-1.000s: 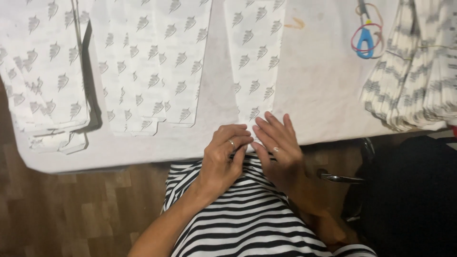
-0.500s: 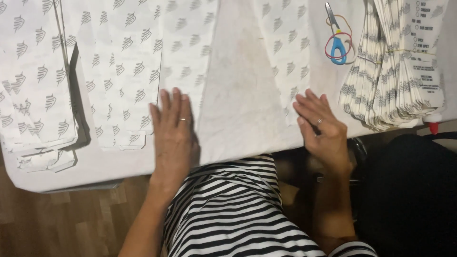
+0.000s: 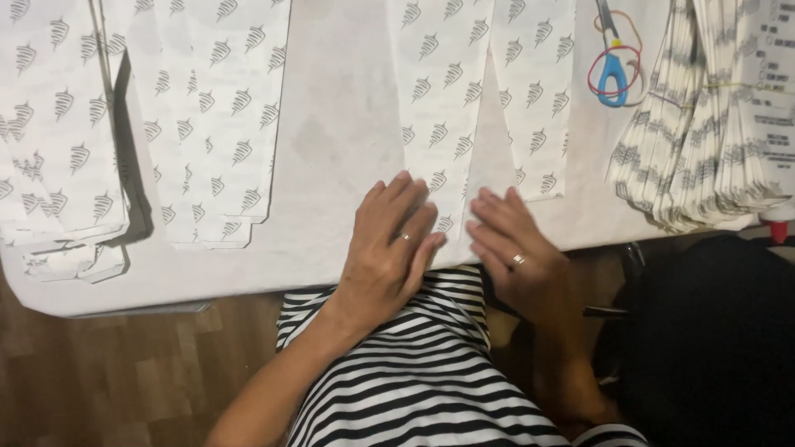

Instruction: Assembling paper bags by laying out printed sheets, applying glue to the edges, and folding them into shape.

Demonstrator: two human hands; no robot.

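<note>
Fingers [image 3: 414,217] of your left hand [image 3: 389,248] and right hand [image 3: 509,248] lie flat, open, pressing the printed paper sheet [image 3: 439,124] at the bench [image 3: 331,149] near edge.

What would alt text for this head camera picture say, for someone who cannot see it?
Two bare hands, left hand and right hand, press flat on the near end of a white leaf-printed paper sheet on a white table. More printed sheets lie left; blue scissors and a fanned paper stack lie right.
</note>
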